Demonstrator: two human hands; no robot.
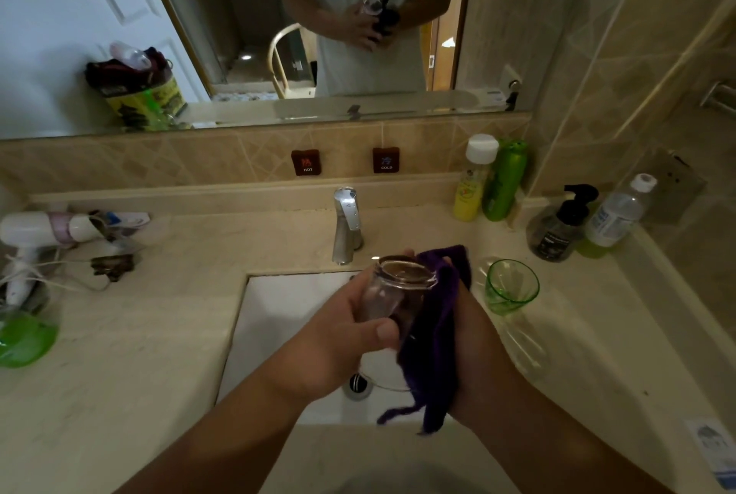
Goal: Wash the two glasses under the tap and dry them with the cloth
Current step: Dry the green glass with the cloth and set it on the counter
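Nearest the viewer, over the white rectangular sink [278, 318], the left hand [342, 338] grips the clear glass [394, 294] by its lower body, fingers curled round the far side and the thumb pressed along the near side, the mouth tilted up and away. Against its right side the right hand [474, 342] presses the purple cloth [434, 338]; its fingers are hidden under the fabric, so I cannot tell how they lie. The step in hand looks like drying this first glass. To do it well, I judge the cloth should wrap round the wall while the left hand turns the glass, then a fold should be pushed into the mouth to reach the base, keeping the grip firm since wet glass is slippery. The glass is smooth, thin-walled and transparent with a rolled rim; the cloth is soft, nappy and limp, its loose corner trailing down over the sink's front edge.

Just right of the sink, on the pale, stone-like counter [159, 334], stands the green glass [509, 286], upright, translucent and flaring toward the rim. Behind the sink's back edge rises the polished metal tap [347, 226], not running. At the counter's back right corner stand plastic bottles [490, 182].
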